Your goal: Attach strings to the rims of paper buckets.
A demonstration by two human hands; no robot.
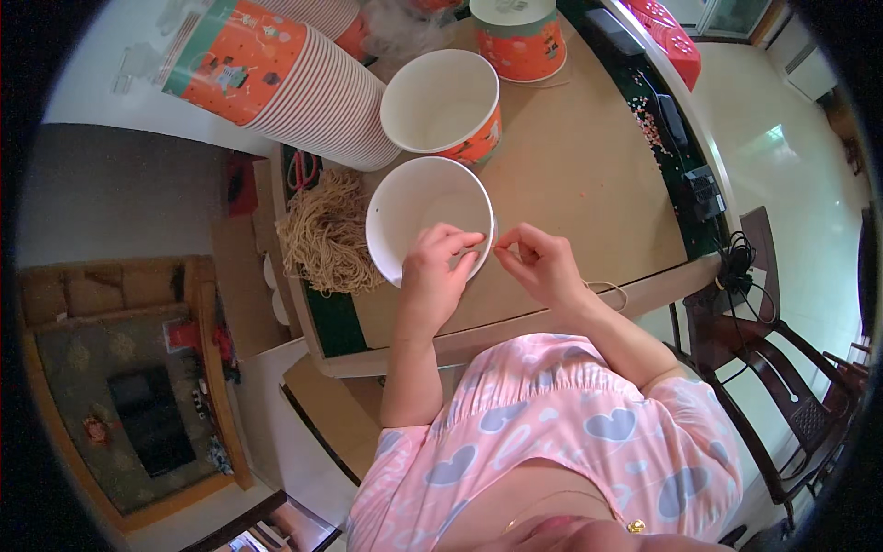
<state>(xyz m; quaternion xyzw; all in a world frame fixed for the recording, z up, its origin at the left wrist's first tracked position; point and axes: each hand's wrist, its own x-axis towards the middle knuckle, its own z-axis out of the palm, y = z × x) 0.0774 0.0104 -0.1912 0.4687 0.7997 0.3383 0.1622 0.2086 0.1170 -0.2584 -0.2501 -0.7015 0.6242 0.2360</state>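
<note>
A white-lined paper bucket (386,207) stands in front of me with its mouth toward me. My left hand (440,265) reaches over its mouth, fingers and thumb curled together by the right side of the rim; what they grip is too small to tell. Just outside that rim, my right hand (538,258) pinches thumb and forefinger on a thin tan cord. A loop of the cord (614,289) shows beside my right wrist. Left of the bucket lies a tangled bundle of tan cords (329,235).
Behind stand another open bucket (441,99) and an orange, green-banded bucket (520,51). A long nested stack of buckets (294,87) leans at the far left, near red-handled scissors (302,170). Black devices (704,191) and cables line the table's right edge. A dark chair (782,386) stands to the right.
</note>
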